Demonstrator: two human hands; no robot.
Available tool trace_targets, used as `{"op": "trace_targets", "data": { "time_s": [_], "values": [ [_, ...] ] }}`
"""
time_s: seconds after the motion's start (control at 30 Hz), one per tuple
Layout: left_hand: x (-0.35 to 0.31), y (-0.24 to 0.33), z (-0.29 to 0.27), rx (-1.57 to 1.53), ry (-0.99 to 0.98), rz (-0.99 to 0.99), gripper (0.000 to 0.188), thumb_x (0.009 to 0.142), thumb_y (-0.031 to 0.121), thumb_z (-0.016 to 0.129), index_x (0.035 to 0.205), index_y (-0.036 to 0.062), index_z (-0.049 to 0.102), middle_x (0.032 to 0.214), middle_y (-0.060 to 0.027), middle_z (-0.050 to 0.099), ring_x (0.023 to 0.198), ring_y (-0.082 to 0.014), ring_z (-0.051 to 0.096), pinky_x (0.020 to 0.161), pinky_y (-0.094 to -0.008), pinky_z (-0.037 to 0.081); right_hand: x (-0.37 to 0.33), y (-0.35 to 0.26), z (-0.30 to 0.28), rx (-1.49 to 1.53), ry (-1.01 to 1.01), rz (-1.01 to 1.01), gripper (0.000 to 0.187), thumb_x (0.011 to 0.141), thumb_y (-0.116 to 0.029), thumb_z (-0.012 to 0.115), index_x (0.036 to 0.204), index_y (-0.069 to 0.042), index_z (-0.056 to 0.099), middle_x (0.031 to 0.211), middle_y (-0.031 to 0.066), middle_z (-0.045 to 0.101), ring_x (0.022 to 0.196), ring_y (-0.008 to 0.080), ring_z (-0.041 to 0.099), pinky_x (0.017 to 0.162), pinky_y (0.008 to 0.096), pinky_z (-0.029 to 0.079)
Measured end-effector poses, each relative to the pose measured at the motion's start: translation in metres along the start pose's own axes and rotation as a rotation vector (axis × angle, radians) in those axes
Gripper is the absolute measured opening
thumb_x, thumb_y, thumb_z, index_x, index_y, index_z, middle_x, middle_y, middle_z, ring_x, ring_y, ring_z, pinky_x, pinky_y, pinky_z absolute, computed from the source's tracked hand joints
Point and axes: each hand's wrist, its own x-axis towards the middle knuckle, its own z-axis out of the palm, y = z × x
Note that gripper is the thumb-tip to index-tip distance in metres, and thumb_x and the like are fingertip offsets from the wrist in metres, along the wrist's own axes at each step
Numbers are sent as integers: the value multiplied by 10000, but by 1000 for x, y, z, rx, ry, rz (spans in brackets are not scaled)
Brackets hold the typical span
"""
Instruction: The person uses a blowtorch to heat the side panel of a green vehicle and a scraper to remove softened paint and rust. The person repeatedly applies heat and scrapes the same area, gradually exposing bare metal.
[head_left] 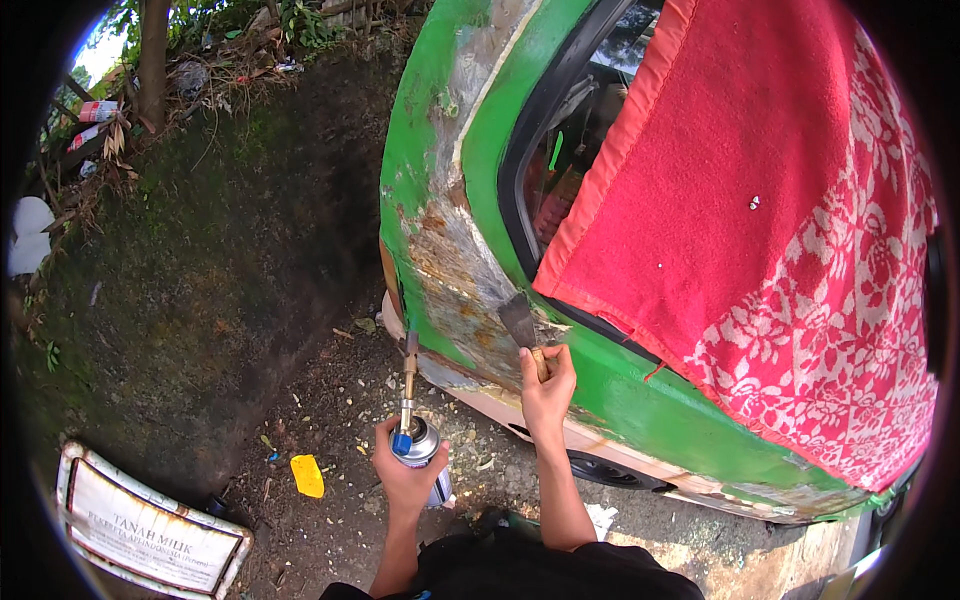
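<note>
**Scraper and torch at a worn vehicle panel**

The right hand [548, 395] is closed round the handle [541, 366] of a scraper [517, 320], whose broad blade points up and slightly left of that hand, over the lower part of a stripped, patchy band [450, 260] on a green vehicle body [625, 395]. Whether the blade's edge touches the surface cannot be told. The left hand [405, 478], lower and to the left, is wrapped around the canister [425, 440] of a gas torch [408, 385]; the nozzle [411, 345] points up, near the body's lower edge, with no flame visible. Above and right of the right hand, a red patterned cloth [680, 190] covers part of the window [590, 125]. The step in hand appears to be scraping at the band, with a heat source ready. The next move would call for the blade laid flat to the surface, and the nozzle kept clear of cloth and fingers.
</note>
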Motion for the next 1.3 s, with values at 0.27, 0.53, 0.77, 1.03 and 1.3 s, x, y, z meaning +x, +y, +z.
{"op": "trace_targets", "data": {
  "time_s": [0.27, 0.53, 0.77, 1.03, 1.3],
  "values": [
    [-1, -1, 6, -29, 11, 6, 587, 711, 80, 889, 1167, -11, 530, 950, -81, 683, 851, -140, 664, 775, -307, 545, 3, 3, -15, -29, -8, 40, 253, 920, -65, 750, 905, 22, 513, 716, 79, 622, 640, 92, 555, 564, 281, 432],
    [-5, 15, 3, -29, 5, 9, 536, 749, 91, 867, 1151, 22, 519, 955, -41, 627, 862, -118, 634, 794, -287, 524, -6, 5, -25, -13, 12, 56, 260, 912, -74, 765, 911, 25, 525, 745, 75, 611, 652, 92, 554, 555, 274, 428],
    [-1, -2, 2, 10, 4, 19, 536, 748, 89, 869, 1151, 29, 521, 948, -39, 628, 854, -118, 636, 790, -287, 527, -7, 23, -19, 100, 8, 70, 242, 954, -81, 726, 905, -24, 496, 659, -10, 542, 544, 25, 423, 455, 238, 287],
    [-7, 7, 10, -14, -33, 18, 616, 728, 99, 888, 1199, -17, 508, 947, -84, 683, 857, -147, 668, 806, -307, 544, 1, 10, -2, 83, 0, -47, 244, 941, -72, 740, 926, -7, 506, 737, 8, 564, 600, 28, 427, 496, 229, 308],
    [-10, 6, 2, 11, -17, -16, 574, 741, 107, 883, 1174, 14, 517, 958, -43, 637, 878, -123, 638, 811, -296, 527, 7, 19, -3, 69, 36, -4, 274, 907, -95, 778, 904, 25, 532, 756, 66, 616, 666, 93, 559, 582, 274, 449]
  ]
}}
